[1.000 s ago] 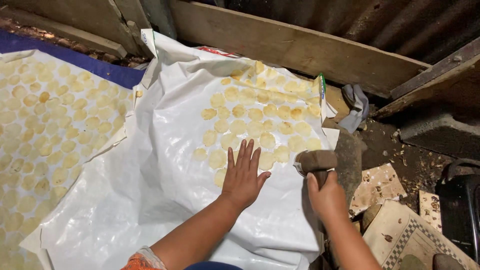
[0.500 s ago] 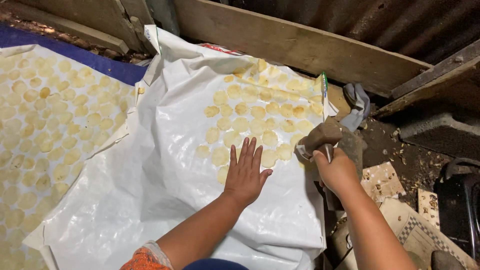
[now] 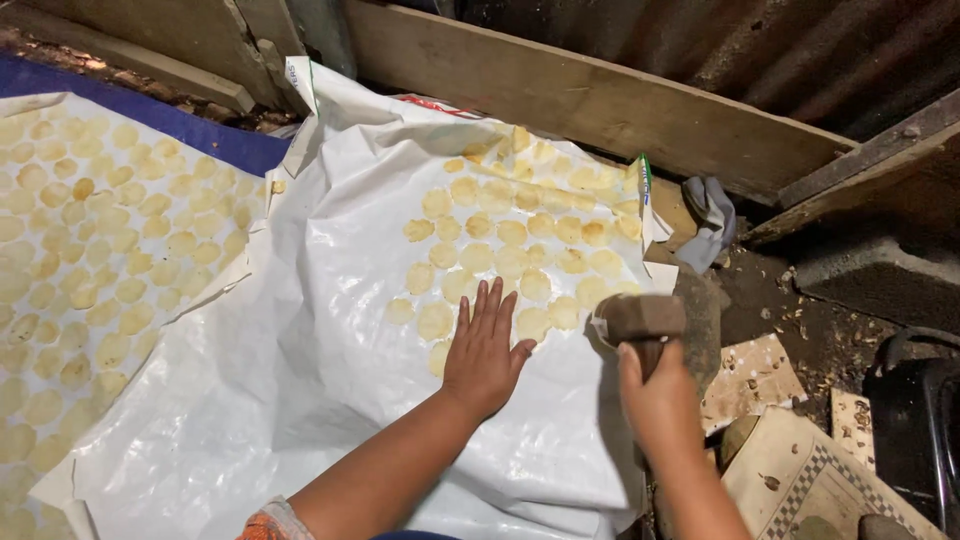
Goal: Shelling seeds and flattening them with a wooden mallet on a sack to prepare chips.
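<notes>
My left hand (image 3: 485, 350) lies flat, fingers spread, on a white plastic sheet (image 3: 300, 370), just below a patch of several thin pale yellow round slices (image 3: 520, 235). My right hand (image 3: 655, 395) grips the handle of a brown wooden mallet-like block (image 3: 640, 317), held at the sheet's right edge, close to the nearest slices.
A second sheet (image 3: 95, 270) to the left carries many more yellow slices. Wooden planks (image 3: 590, 95) and corrugated metal run along the far side. A grey cloth (image 3: 710, 220), dirt floor, patterned tiles (image 3: 800, 480) and a dark object (image 3: 920, 420) sit at right.
The right hand raised the wooden block up and to the right, then brought it back down toward the sheet's edge. The left hand stayed flat on the sheet.
</notes>
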